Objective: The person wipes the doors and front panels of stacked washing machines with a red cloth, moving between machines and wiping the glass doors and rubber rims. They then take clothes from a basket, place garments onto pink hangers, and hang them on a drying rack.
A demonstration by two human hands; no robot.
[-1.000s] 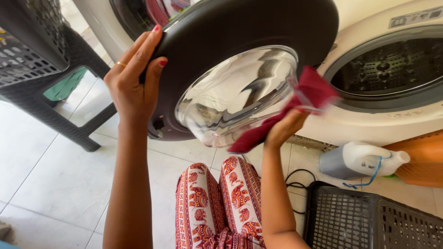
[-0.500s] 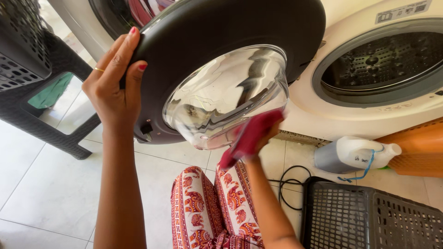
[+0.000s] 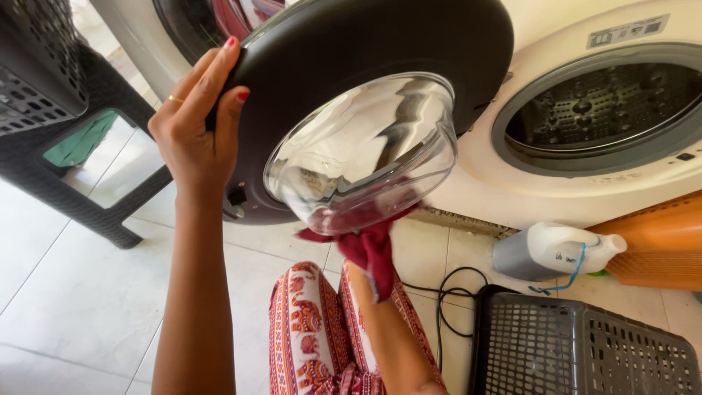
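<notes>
My left hand [image 3: 194, 128] grips the outer rim of an open washing machine door [image 3: 351, 51], a dark round door with a bulging clear glass bowl [image 3: 362, 150]. My right hand is mostly hidden under a dark red cloth [image 3: 369, 245], which it presses against the underside of the glass bowl. The open drum [image 3: 607, 110] of the white washing machine shows at the right, with its grey seal around it.
A white detergent jug [image 3: 556, 249] lies on the tiled floor beside an orange basket [image 3: 651, 245]. A dark grey laundry basket [image 3: 578, 344] stands at lower right, a black cable [image 3: 450, 300] next to it. A dark wicker stool [image 3: 66, 146] stands at left.
My right hand has slid the red cloth from the right side of the glass bowl down and left to its underside. The left hand keeps hold of the door rim.
</notes>
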